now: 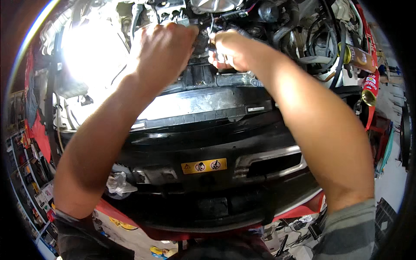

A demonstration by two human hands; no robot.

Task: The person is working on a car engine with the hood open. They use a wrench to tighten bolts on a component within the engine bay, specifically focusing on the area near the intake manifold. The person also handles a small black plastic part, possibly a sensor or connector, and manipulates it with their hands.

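Both my arms reach forward over the front of a car into its open engine bay. My left hand (167,47) is closed, back of the hand up, over the engine parts at the upper middle; its fingertips and whatever they grip are hidden. Close beside it on the right, my right hand (229,50) curls its fingers around a small dark piece (211,46) too unclear to name. Dark hoses and housings surround both hands. Nearer to me lies a shiny metal panel (203,102) along the front of the bay.
A black bumper (203,143) with a yellow warning label (203,166) spans the middle. Two cans, a brown one (362,59) and a red one (370,89), stick out at the right. Crumpled plastic (119,183) sits lower left. Strong glare whitens the bay's left side.
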